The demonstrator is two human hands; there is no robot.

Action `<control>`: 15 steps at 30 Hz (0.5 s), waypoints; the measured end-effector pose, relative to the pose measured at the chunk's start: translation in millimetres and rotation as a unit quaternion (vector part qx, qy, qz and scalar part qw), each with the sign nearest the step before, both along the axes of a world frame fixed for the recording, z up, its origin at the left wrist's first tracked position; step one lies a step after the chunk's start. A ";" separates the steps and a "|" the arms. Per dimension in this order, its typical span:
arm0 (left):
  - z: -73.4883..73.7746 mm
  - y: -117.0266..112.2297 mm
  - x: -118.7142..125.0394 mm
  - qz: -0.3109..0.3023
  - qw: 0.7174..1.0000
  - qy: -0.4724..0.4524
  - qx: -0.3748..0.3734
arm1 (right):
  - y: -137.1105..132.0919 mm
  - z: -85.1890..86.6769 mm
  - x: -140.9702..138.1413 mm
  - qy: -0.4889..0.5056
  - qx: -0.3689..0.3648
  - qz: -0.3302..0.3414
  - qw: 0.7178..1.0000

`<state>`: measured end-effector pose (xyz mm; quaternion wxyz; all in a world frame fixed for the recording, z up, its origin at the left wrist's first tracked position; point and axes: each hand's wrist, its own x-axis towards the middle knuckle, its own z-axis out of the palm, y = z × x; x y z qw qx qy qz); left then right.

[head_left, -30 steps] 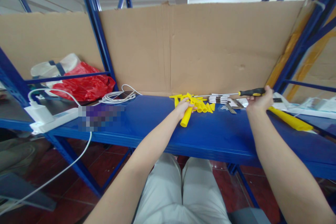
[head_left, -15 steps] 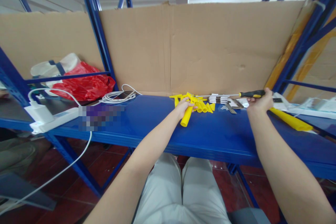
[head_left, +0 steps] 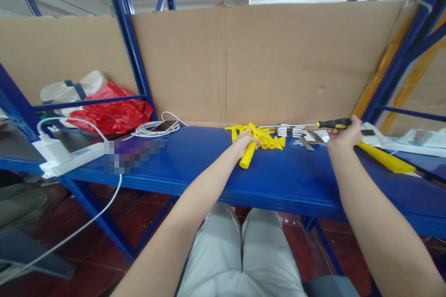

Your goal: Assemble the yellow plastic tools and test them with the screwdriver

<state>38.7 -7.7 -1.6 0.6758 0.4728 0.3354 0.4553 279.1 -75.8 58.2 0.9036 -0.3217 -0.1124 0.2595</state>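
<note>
My left hand (head_left: 244, 143) is closed around a yellow plastic tube-shaped piece (head_left: 247, 158), its round end pointing toward me. Its upper part shows above my fingers. In my right hand (head_left: 348, 134) is a screwdriver (head_left: 332, 124) with a black and yellow handle and a long thin shaft. The shaft lies nearly level and points left, its tip by the top of the yellow piece; whether the two touch I cannot tell. Just right of my left hand, several more yellow pieces (head_left: 270, 142) lie in a pile on the blue shelf (head_left: 278, 176).
Behind stands a cardboard panel (head_left: 296, 65). Metal strips (head_left: 306, 144) and a stack of white pieces (head_left: 291, 131) lie between my hands. A yellow tube (head_left: 390, 159) rests at right. Leftward are a coiled white cable (head_left: 153, 129), a power strip (head_left: 78, 157) and a red bag (head_left: 113, 109).
</note>
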 end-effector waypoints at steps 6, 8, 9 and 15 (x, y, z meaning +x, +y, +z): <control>-1.9 3.4 -0.7 -0.008 1.000 -0.019 -0.005 | -0.3 1.3 -1.8 0.020 -0.009 -0.018 1.000; -1.9 4.1 -0.9 -0.011 1.000 -0.022 -0.009 | -0.4 1.3 -1.7 0.020 -0.009 -0.019 1.000; -1.8 4.2 -1.0 -0.013 1.000 -0.023 -0.010 | -0.3 1.2 -1.4 0.021 -0.010 -0.020 1.000; -0.5 3.3 -1.5 -0.020 0.999 -0.024 -0.011 | 0.1 0.5 -0.1 0.025 -0.008 -0.022 0.999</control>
